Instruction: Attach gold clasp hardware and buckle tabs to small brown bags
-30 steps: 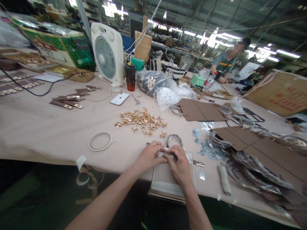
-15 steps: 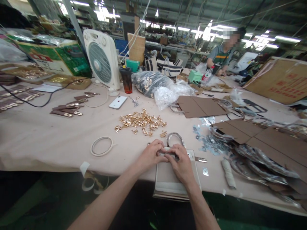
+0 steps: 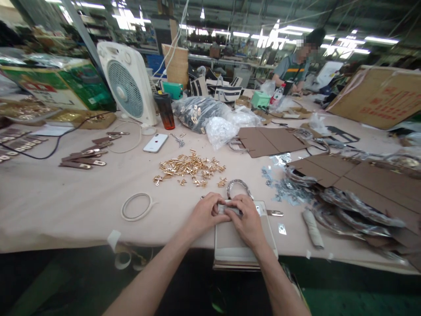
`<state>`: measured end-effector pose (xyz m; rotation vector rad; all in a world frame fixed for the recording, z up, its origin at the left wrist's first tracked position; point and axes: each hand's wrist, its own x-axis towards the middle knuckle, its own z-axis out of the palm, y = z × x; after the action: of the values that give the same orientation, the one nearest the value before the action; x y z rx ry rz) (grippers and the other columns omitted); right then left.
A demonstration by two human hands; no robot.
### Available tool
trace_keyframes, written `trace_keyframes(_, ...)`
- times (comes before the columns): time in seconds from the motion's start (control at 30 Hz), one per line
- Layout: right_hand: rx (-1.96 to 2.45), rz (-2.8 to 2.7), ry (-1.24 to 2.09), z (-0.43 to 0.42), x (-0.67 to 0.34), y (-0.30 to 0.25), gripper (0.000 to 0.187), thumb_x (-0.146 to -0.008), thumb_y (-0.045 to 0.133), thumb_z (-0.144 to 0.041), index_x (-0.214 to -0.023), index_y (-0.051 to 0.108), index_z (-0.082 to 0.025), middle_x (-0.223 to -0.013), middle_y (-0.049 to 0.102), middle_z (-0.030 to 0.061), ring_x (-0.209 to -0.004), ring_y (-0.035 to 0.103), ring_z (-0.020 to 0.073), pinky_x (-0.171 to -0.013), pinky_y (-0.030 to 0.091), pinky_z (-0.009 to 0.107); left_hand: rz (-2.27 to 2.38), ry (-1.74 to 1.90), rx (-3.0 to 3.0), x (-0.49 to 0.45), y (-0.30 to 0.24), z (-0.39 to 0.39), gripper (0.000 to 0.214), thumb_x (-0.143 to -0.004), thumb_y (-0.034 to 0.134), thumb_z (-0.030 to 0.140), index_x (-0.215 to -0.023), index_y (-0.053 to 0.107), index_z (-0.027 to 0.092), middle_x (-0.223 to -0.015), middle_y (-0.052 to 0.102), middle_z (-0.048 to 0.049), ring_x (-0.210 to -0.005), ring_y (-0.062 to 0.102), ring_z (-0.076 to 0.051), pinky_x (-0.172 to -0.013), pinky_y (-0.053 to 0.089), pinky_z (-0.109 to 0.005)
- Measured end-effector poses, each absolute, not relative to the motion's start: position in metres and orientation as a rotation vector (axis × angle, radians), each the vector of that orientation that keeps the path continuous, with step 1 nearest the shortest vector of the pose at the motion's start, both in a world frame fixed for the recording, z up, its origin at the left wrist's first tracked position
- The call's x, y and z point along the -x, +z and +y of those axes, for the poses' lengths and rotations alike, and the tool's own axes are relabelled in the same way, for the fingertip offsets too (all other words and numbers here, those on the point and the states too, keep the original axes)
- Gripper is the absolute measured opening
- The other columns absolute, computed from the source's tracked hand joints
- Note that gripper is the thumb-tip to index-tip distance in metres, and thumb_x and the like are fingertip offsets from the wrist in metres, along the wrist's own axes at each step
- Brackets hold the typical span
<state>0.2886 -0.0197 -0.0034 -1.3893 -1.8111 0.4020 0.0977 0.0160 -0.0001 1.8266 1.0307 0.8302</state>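
My left hand [image 3: 205, 213] and my right hand [image 3: 247, 220] meet at the near table edge, fingers pinched together over the top edge of a flat beige bag [image 3: 230, 243]. Both press on a small pale strip with a metal part [image 3: 230, 209] between the fingertips. A wrapped curved handle [image 3: 237, 184] lies just beyond my hands. A metal-tipped strap end [image 3: 274, 213] sticks out to the right of my right hand. A heap of small gold fittings [image 3: 189, 167] lies farther out on the cloth.
A white tape ring [image 3: 136, 206] lies left of my hands. A white phone [image 3: 155, 142], a dark cup [image 3: 165, 110] and a box fan [image 3: 126, 87] stand behind. Cardboard sheets [image 3: 272, 140] and wrapped handles [image 3: 355, 219] fill the right. Another person [image 3: 291, 68] works at the far end.
My hands stay pinched on the strip at the bag's top edge. The view has shifted a little, and my fingers have worked slightly along the strip.
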Motion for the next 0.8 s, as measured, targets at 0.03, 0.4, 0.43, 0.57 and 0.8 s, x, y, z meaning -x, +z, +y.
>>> trace_keyframes(0.03,1.390,-1.815,0.402,-0.020,-0.289,-0.003,0.011,-0.093,0.073,-0.026,-0.104,0.074,-0.026,-0.106,0.067,0.0065,-0.105,0.061,0.0259,-0.096,0.049,0.042,1.026,0.827,-1.830,-0.098,-0.001,0.016,0.039,-0.078,0.087,0.037,-0.106,0.066,0.021,-0.100,0.061,0.0001,-0.071,0.054,-0.011,-0.066,0.048,-0.026)
trace_keyframes(0.4,1.482,-1.851,0.415,-0.015,-0.286,0.005,0.024,-0.087,0.074,-0.024,-0.111,0.070,-0.025,-0.112,0.066,0.0080,-0.109,0.061,0.0278,-0.098,0.051,0.046,1.053,0.818,-1.924,-0.098,0.004,0.014,0.049,-0.076,0.086,0.034,-0.119,0.063,0.023,-0.101,0.060,0.0003,-0.072,0.055,-0.012,-0.069,0.049,-0.028)
trace_keyframes(0.43,1.480,-1.833,0.424,-0.015,-0.285,0.005,0.026,-0.087,0.074,-0.023,-0.112,0.069,-0.025,-0.112,0.067,0.0077,-0.109,0.061,0.0278,-0.099,0.051,0.046,1.057,0.819,-1.925,-0.098,0.005,0.013,0.048,-0.077,0.086,0.035,-0.118,0.063,0.023,-0.102,0.060,-0.0001,-0.071,0.055,-0.012,-0.069,0.049,-0.028)
trace_keyframes(0.57,1.387,-1.639,0.442,-0.025,-0.289,0.010,0.028,-0.090,0.071,-0.029,-0.118,0.067,-0.025,-0.119,0.066,0.0087,-0.116,0.061,0.0265,-0.104,0.051,0.045,1.091,0.836,-1.948,-0.101,0.002,0.011,0.048,-0.079,0.084,0.043,-0.117,0.062,0.023,-0.100,0.060,-0.0003,-0.070,0.055,-0.013,-0.069,0.050,-0.029)
trace_keyframes(0.8,1.421,-0.991,0.258,-0.076,-0.329,0.003,0.028,-0.096,0.064,-0.043,-0.111,0.068,-0.019,-0.105,0.069,0.0087,-0.100,0.066,0.0228,-0.094,0.053,0.040,1.039,0.886,-2.046,-0.094,-0.002,0.007,0.048,-0.080,0.082,0.038,-0.123,0.063,0.024,-0.135,0.058,-0.0079,-0.085,0.062,-0.017,-0.081,0.058,-0.035)
